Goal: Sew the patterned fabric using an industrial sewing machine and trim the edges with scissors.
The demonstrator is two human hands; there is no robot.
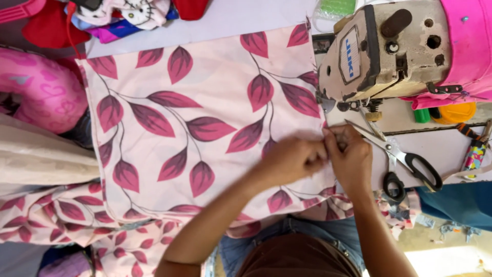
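Fabric [205, 118], pale pink w/ dark red leaf print, spread flat on table just left of sewing machine [379, 51]. Right edge of fabric pinched by both hands below machine head: left hand [294, 159] closed on edge, right hand [351, 154] fingers together on same edge, touching left. Scissors [405, 164], black handles, lying just right of right hand, below machine. More leaf-print cloth [61, 215] bunched far left-below. Pink cushion [41, 92] well left of machine.
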